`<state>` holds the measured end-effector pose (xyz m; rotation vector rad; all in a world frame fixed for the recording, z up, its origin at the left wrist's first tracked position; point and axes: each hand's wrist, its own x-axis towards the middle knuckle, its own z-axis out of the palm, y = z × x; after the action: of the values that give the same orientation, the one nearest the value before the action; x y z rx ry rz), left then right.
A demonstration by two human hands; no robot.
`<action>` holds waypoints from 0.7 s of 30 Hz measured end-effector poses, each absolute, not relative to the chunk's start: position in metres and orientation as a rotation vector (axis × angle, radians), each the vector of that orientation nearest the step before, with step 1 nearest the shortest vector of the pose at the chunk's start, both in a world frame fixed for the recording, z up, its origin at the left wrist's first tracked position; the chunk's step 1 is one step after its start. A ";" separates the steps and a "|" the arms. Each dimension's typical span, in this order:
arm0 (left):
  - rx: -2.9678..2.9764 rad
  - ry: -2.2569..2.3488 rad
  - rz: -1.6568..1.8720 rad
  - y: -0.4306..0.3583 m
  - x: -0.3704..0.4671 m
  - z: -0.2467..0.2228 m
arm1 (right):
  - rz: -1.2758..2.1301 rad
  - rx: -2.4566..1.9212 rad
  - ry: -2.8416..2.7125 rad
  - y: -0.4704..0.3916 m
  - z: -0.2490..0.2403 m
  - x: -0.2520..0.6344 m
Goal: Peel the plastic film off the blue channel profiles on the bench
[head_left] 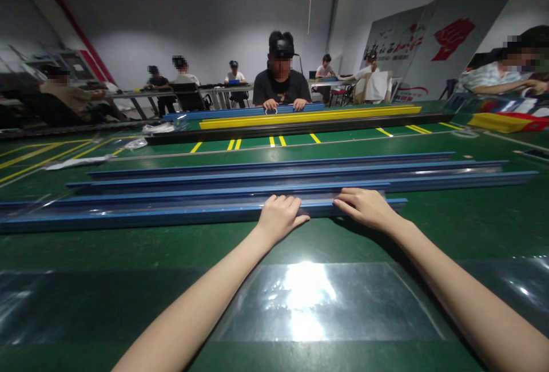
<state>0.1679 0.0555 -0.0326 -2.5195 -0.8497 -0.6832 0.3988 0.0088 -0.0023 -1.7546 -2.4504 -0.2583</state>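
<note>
A long blue channel-shaped strip [128, 220] lies crosswise on the green table [171, 257] in front of me. My left hand [278, 216] is closed over it, with the fingers over the top and the thumb along the near side. To the right, my right hand [365, 207] grips the same strip near its right end, with the fingers curled over and the thumb at the near edge. The fingertips of both hands are partly hidden in the channel. More blue strips [240, 177] lie just beyond, roughly parallel.
Clear plastic sheet [355, 297] lies on the table nearest me, reflecting light. Farther off are a yellow strip [309, 117] and a black strip [257, 131]. Across the table sits a co-worker [281, 83] with both hands on another blue strip. Yellow and red pieces [501, 122] lie right.
</note>
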 end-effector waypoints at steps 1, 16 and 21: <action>-2.525 -0.853 -0.674 0.056 0.168 -0.032 | -0.246 -1.752 -2.454 0.009 -0.002 0.399; -2.492 -0.898 -0.669 0.054 0.168 -0.030 | -0.230 -1.682 -2.418 0.008 -0.008 0.400; -2.478 -0.891 -0.718 0.055 0.168 -0.030 | -0.222 -1.634 -2.404 0.004 -0.007 0.393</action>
<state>0.1677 0.0546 -0.0300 -2.4781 -0.8914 -0.7177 0.3932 0.0035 -0.0073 -1.6343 -2.4040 -0.2219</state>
